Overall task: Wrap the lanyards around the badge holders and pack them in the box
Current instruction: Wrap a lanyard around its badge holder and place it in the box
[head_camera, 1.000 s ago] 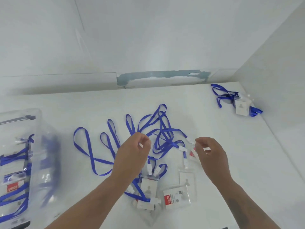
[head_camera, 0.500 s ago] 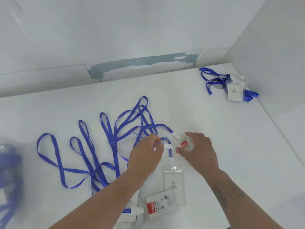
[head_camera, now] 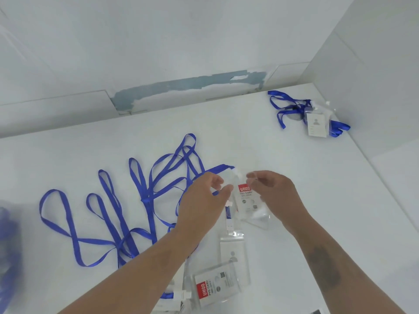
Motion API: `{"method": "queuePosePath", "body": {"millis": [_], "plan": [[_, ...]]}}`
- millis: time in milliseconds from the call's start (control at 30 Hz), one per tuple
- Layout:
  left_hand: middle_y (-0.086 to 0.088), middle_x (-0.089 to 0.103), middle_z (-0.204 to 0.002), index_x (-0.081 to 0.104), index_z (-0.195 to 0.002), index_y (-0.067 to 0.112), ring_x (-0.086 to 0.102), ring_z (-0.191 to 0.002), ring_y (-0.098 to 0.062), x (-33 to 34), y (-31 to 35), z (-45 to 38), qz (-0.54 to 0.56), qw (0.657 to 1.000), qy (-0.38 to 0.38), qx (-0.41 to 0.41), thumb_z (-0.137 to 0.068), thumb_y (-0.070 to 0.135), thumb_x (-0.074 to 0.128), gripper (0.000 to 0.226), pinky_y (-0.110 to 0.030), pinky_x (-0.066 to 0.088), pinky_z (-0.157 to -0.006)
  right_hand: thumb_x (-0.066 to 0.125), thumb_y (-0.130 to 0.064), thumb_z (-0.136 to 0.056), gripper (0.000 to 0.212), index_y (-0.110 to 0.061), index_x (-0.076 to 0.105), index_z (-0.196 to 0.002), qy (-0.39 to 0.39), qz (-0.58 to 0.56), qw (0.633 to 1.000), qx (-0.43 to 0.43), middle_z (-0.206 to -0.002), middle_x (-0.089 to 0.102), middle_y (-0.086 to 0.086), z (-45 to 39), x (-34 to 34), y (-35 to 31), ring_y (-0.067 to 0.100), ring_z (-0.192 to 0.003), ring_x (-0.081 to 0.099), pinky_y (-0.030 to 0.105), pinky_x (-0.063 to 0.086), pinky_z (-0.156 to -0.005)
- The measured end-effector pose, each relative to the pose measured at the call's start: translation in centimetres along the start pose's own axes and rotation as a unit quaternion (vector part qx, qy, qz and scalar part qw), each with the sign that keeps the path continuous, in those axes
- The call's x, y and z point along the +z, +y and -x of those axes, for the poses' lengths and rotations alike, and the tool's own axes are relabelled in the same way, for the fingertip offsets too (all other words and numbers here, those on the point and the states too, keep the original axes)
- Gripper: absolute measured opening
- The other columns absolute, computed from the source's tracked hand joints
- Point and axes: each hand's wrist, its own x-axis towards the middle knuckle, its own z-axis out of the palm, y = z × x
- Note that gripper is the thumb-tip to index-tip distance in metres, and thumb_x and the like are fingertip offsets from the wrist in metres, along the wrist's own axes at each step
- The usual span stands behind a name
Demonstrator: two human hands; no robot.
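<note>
Four clear badge holders could be counted on the white worktop [head_camera: 294,189], with perhaps a fifth at the bottom edge, too cut off to be sure. One badge holder with a red label [head_camera: 248,201] was lifted between the two hands, tilted, its lower end near or on the worktop. A second, plain badge holder [head_camera: 233,252] lay flat just below it, and a third red-labelled badge holder [head_camera: 215,288] lay partly over that one's lower end. The fourth, a far badge holder [head_camera: 317,125], sat well apart near the right corner with its own blue lanyard [head_camera: 285,109] bunched around it.

A tangle of blue lanyards [head_camera: 136,200] spread in loops left of the hands; how many straps it held could not be told. A blurred blue and clear shape [head_camera: 6,245] showed at the left edge, too smeared to name.

The left hand [head_camera: 204,200] had its fingers curled, thumb and forefinger pinching a small white clip [head_camera: 229,189] at the top left of the lifted holder. The right hand [head_camera: 274,193] pinched the holder's top right edge, its fingers narrow and bent round the plastic. The lifted holder hung directly between the two sets of fingers, touching both.
</note>
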Motion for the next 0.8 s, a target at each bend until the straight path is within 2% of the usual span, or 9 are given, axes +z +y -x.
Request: {"method": "queuePosePath", "body": {"millis": [67, 167, 300, 400, 467, 533, 633, 733, 800], "plan": [[0.022, 0.064, -0.099, 0.056, -0.104, 0.038, 0.058, -0.093, 0.004, -1.2, 0.6, 0.2, 0.069, 0.997, -0.004, -0.031, -0.083, 0.055, 0.066, 0.028, -0.019, 0.047, -0.078, 0.067, -0.02, -0.09, 0.009, -0.018, 0.071, -0.098, 0.002, -0.124, 0.991, 0.042, -0.089, 0.077, -0.002, 0.5, 0.3, -1.3, 0.012, -0.08, 0.07, 0.029, 0.055, -0.074], [0.017, 0.071, -0.091, 0.061, -0.101, 0.033, 0.069, -0.089, -0.007, -3.2, 1.1, 0.5, 0.211, 0.972, -0.037, -0.096, -0.086, 0.039, 0.071, 0.019, -0.029, 0.059, -0.079, 0.063, -0.011, -0.093, 0.007, -0.01, 0.062, -0.099, -0.023, -0.331, 0.937, 0.113, -0.093, 0.075, 0.008, 1.7, 1.7, -2.8, 0.016, -0.075, 0.069, 0.029, 0.054, -0.073], [0.005, 0.078, -0.091, 0.07, -0.103, 0.023, 0.075, -0.084, -0.016, -7.2, 1.6, 1.4, 0.335, 0.934, -0.053, -0.117, -0.09, 0.019, 0.068, 0.013, -0.03, 0.06, -0.077, 0.056, -0.011, -0.096, 0.009, -0.01, 0.063, -0.102, -0.078, -0.407, 0.901, 0.127, -0.098, 0.075, 0.01, 3.5, 3.8, -4.3, 0.02, -0.083, 0.071, 0.029, 0.056, -0.074], [-0.003, 0.078, -0.094, 0.072, -0.103, 0.015, 0.075, -0.085, -0.021, -11.1, 1.8, 1.7, 0.362, 0.925, -0.043, -0.11, -0.089, 0.015, 0.069, 0.014, -0.029, 0.061, -0.076, 0.054, -0.011, -0.096, 0.015, -0.016, 0.068, -0.101, -0.029, -0.342, 0.937, 0.064, -0.099, 0.074, 0.001, 4.5, 5.3, -5.5, 0.02, -0.091, 0.069, 0.032, 0.054, -0.08], [-0.005, 0.078, -0.097, 0.072, -0.106, 0.011, 0.074, -0.083, -0.021, -13.6, 2.0, 1.8, 0.366, 0.923, -0.055, -0.106, -0.089, 0.014, 0.069, 0.017, -0.029, 0.062, -0.076, 0.055, -0.01, -0.095, 0.028, -0.028, 0.066, -0.114, 0.013, -0.231, 0.973, -0.014, -0.113, 0.07, -0.012, 4.8, 6.5, -6.2, 0.012, -0.106, 0.065, 0.03, 0.051, -0.089], [-0.006, 0.077, -0.1, 0.072, -0.108, 0.011, 0.074, -0.083, -0.021, -15.6, 2.4, 2.2, 0.365, 0.922, -0.087, -0.096, -0.089, 0.014, 0.068, 0.019, -0.029, 0.062, -0.075, 0.058, -0.023, -0.095, 0.035, -0.035, 0.058, -0.128, -0.014, -0.13, 0.989, -0.074, -0.124, 0.064, -0.017, 5.3, 8.3, -7.1, 0.006, -0.116, 0.059, 0.026, 0.049, -0.094], [-0.006, 0.077, -0.101, 0.071, -0.109, 0.013, 0.074, -0.084, -0.021, -17.9, 2.9, 3.2, 0.359, 0.925, -0.1, -0.074, -0.089, 0.016, 0.068, 0.02, -0.026, 0.061, -0.072, 0.051, -0.032, -0.099, 0.024, -0.035, 0.061, -0.121, -0.061, -0.032, 0.99, -0.125, -0.103, 0.07, -0.014, 7.0, 11.6, -8.8, 0.004, -0.088, 0.062, 0.01, 0.048, -0.073], [-0.001, 0.078, -0.096, 0.074, -0.102, 0.016, 0.075, -0.087, -0.021, -19.5, 3.2, 3.9, 0.338, 0.939, -0.038, -0.056, -0.09, 0.018, 0.068, 0.013, -0.028, 0.061, -0.077, 0.042, -0.031, -0.102, 0.024, -0.032, 0.061, -0.087, -0.088, 0.039, 0.981, -0.171, -0.08, 0.069, -0.014, 9.1, 13.9, -10.5, 0.001, -0.073, 0.062, 0.012, 0.047, -0.068], [0.003, 0.078, -0.088, 0.075, -0.093, 0.017, 0.076, -0.08, -0.017, -20.7, 2.8, 4.0, 0.287, 0.956, 0.027, -0.047, -0.089, 0.017, 0.07, 0.006, -0.026, 0.062, -0.074, 0.036, -0.038, -0.102, 0.03, -0.028, 0.052, -0.079, -0.121, 0.165, 0.959, -0.197, -0.071, 0.063, -0.011, 10.3, 14.5, -11.8, 0.003, -0.065, 0.057, 0.017, 0.044, -0.061]]}}
